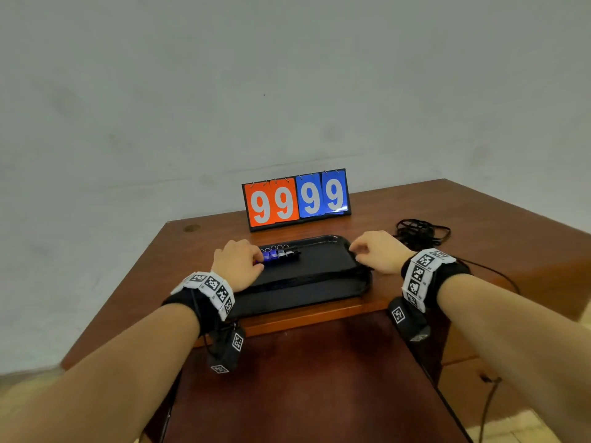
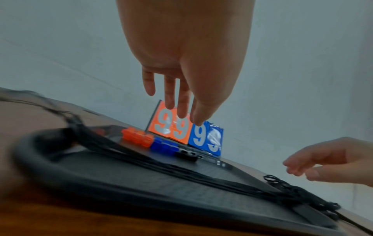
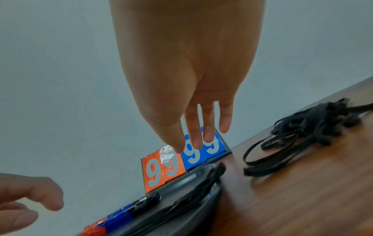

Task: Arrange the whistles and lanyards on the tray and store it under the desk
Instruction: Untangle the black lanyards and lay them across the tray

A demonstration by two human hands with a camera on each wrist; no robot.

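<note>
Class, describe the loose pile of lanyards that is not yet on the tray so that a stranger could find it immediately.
Start at the flip scoreboard reading 9999 at the back of the wooden desk. Just to its right, beside the black tray, lies a tangled heap of black lanyards. Unlike the lanyards stretched across the tray, this heap rests on bare wood.

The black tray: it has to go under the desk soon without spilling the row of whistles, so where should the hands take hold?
Grip the black tray by its raised rim at the two short ends, left hand from the left, right hand from the right. It is long and shallow; the whistles sit loose along the far side, so level, balanced lifting probably suits it best.
</note>
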